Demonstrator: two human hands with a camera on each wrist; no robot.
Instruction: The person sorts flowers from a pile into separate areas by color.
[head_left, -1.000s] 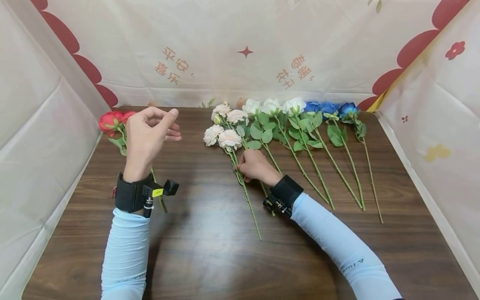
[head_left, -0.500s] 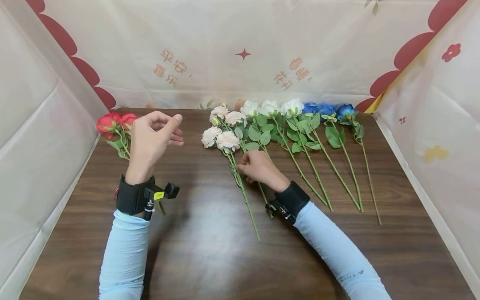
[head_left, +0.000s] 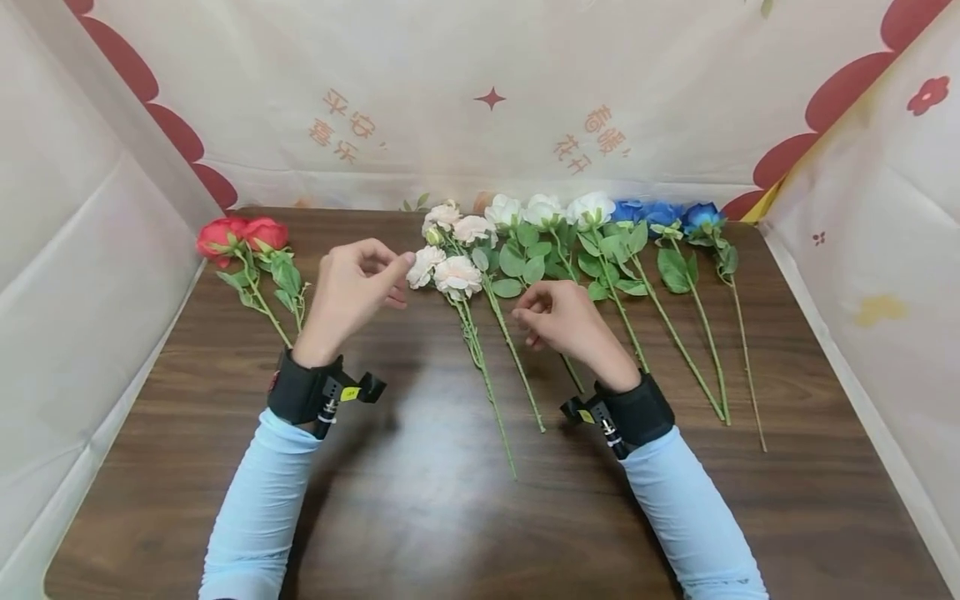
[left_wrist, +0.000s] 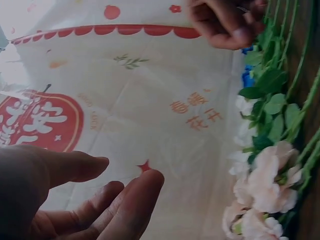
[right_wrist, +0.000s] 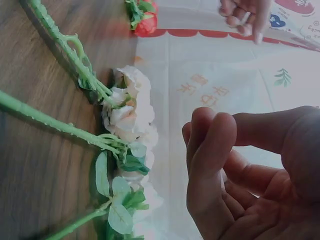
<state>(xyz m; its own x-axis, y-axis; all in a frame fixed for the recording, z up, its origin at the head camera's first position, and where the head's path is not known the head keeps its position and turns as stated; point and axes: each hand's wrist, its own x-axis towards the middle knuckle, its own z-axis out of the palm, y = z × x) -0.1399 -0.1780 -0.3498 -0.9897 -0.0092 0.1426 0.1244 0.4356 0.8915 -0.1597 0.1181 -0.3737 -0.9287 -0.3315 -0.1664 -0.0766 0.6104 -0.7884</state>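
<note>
My left hand (head_left: 360, 287) hovers above the table, between the red flowers (head_left: 243, 236) and the pale pink flowers (head_left: 450, 258). Thumb and fingers stand apart around nothing, as the left wrist view shows. Over the stems of the white roses (head_left: 543, 211) hangs my right hand (head_left: 566, 321), its fingers loosely bent and holding nothing. In the right wrist view the green stems (right_wrist: 55, 122) lie apart from that hand. The pale pink blooms (left_wrist: 267, 185) also show at the right of the left wrist view.
Several blue roses (head_left: 701, 218) lie right of the white ones, heads toward the back. All the stems rest on the dark wooden table (head_left: 420, 517). A printed cloth (head_left: 487, 50) closes off the back and both sides.
My right hand has let go of the pale pink flower's stem and moved right. My left hand has shifted right, uncovering more of the red flowers.
</note>
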